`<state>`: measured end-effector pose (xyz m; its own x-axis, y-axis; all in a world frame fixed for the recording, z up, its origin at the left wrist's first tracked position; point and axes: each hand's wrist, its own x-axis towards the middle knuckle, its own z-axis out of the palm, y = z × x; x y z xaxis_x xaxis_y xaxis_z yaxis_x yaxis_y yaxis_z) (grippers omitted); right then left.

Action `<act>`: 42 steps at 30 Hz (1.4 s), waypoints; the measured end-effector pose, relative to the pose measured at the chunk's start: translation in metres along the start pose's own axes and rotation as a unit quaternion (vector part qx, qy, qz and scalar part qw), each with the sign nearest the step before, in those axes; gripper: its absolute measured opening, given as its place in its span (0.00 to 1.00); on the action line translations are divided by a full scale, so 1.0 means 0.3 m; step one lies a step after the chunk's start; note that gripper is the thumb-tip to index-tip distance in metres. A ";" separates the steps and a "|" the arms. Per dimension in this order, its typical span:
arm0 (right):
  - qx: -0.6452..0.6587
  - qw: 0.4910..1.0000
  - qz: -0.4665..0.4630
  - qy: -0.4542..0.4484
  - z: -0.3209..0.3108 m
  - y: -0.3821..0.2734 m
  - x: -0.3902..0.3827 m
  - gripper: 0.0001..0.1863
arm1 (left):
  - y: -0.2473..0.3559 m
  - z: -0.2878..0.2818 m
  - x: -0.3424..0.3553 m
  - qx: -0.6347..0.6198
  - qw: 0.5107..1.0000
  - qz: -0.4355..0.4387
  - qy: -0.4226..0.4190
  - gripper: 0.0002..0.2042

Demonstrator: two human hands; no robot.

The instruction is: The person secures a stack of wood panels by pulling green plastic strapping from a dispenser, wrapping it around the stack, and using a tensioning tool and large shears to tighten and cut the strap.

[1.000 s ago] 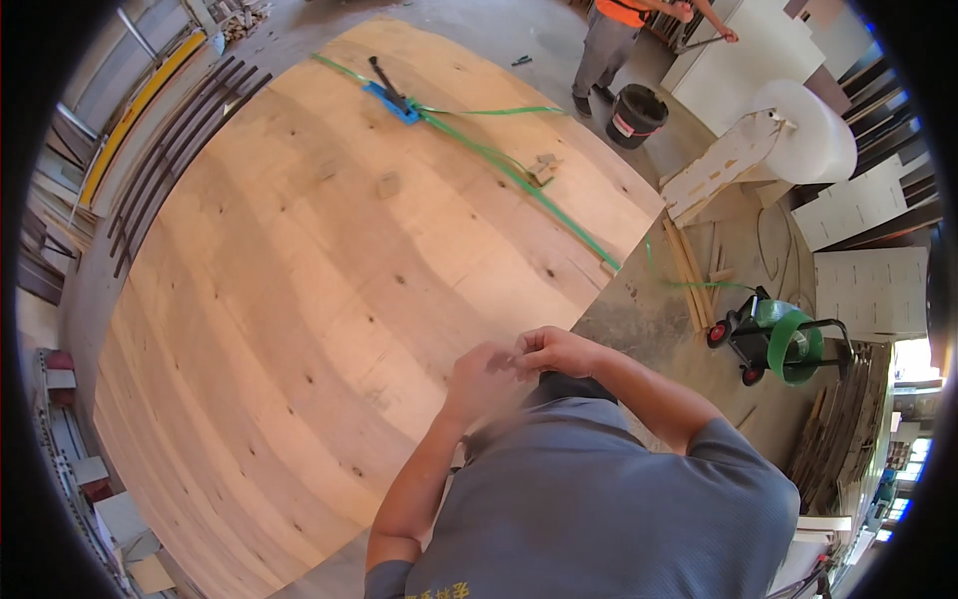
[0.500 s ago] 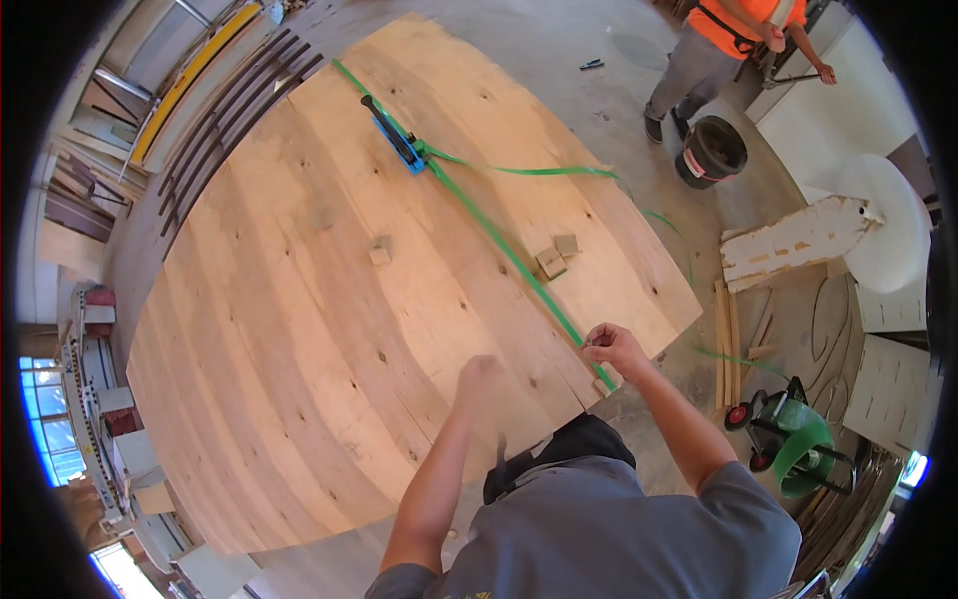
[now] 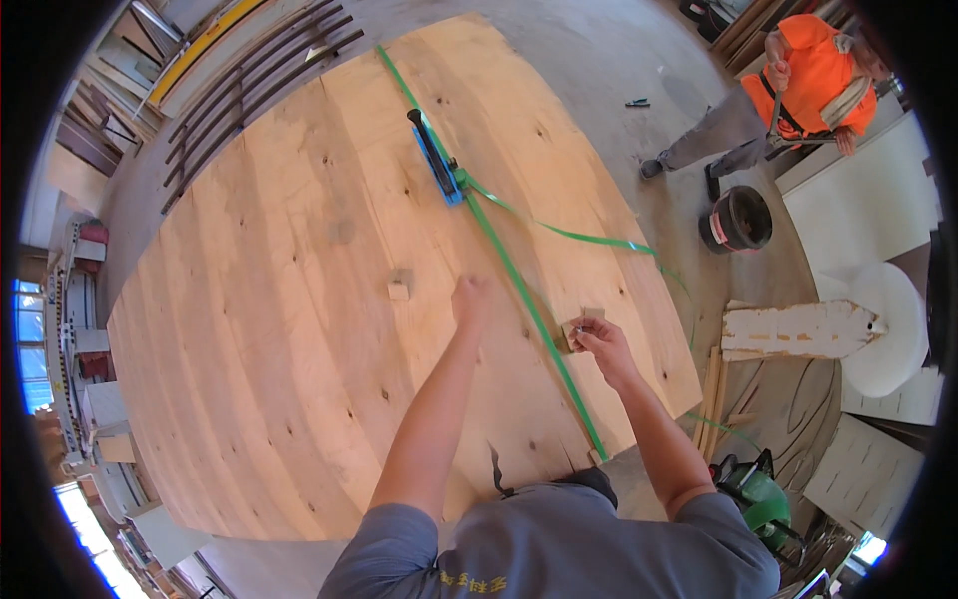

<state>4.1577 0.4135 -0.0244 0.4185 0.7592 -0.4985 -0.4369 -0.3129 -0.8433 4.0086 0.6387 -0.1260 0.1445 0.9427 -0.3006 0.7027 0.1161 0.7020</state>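
A large sheet of plywood (image 3: 249, 329) lies before me, with a green strap (image 3: 544, 334) running lengthwise over it. My right hand (image 3: 606, 347) is closed in a pinch on something small, right of the strap, beside two small tan blocks (image 3: 593, 313); it partly covers them. Over the board left of the strap is my left hand (image 3: 472, 301), its fingers smeared by motion. Another small block (image 3: 399, 288) sits further left. Towards the far end, a blue strapping tool (image 3: 436, 165) with a black handle rests on the strap; a loose strap tail (image 3: 589, 239) trails right from it.
A person in an orange shirt (image 3: 813, 75) stands at the far right, gripping a long-handled tool. Near them is a black bucket (image 3: 736, 220). A green strap-reel cart (image 3: 763, 499) stands at the near right. Dark metal bars (image 3: 244, 100) lie beyond the board's far left edge.
Both my hands have moved forward over the board, the right one from the strap's near end to the tan blocks. The view has shifted, and the other person has turned.
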 end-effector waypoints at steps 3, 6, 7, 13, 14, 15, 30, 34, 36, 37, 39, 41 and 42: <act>-0.016 1.000 0.026 -0.006 0.035 0.019 0.168 0.09 | 0.080 0.033 0.250 -0.029 0.998 -0.032 0.041 0.20; -0.138 0.989 0.047 0.005 0.125 -0.019 0.323 0.08 | 0.138 0.067 0.452 0.012 0.997 -0.075 0.012 0.21; -0.226 0.973 0.039 0.009 0.201 -0.041 0.383 0.09 | 0.106 0.055 0.530 -0.023 0.998 -0.054 0.023 0.22; -0.400 0.907 -0.105 0.086 0.257 0.032 0.839 0.20 | 0.255 0.151 0.524 0.059 0.994 -0.069 0.065 0.22; -0.398 0.912 -0.076 0.070 0.288 0.038 0.892 0.21 | 0.241 0.148 0.527 0.069 0.994 -0.055 0.069 0.21; -0.397 0.912 -0.071 0.070 0.303 0.056 0.938 0.21 | 0.237 0.151 0.541 0.071 0.994 -0.057 0.066 0.21; -0.560 0.826 -0.043 -0.047 0.370 0.052 0.976 0.17 | 0.040 0.214 0.652 -0.296 0.943 -0.029 -0.151 0.11; -0.587 0.806 -0.079 -0.029 0.375 0.064 0.962 0.16 | 0.083 0.168 0.651 -0.221 0.962 -0.001 -0.162 0.12; -0.577 0.809 -0.100 -0.042 0.378 0.046 0.972 0.16 | 0.066 0.158 0.673 -0.215 0.960 -0.014 -0.177 0.13; -0.555 0.824 -0.109 -0.040 0.380 0.032 0.990 0.16 | 0.059 0.156 0.681 -0.186 0.967 0.029 -0.169 0.14; -0.527 0.841 -0.116 -0.036 0.401 0.005 1.012 0.17 | 0.044 0.153 0.688 -0.151 0.972 0.071 -0.163 0.15; -0.497 0.859 -0.107 0.063 0.448 -0.032 1.036 0.19 | 0.048 0.144 0.689 -0.163 0.970 0.093 -0.157 0.16; -0.496 0.859 -0.104 0.069 0.432 -0.032 1.074 0.19 | 0.074 0.161 0.682 -0.163 0.969 0.096 -0.162 0.16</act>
<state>4.1935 0.7351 -0.1511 0.5253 0.8046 -0.2770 0.5243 -0.5625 -0.6393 4.0874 0.8189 -0.2032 0.4985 0.8151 -0.2951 0.3926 0.0912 0.9152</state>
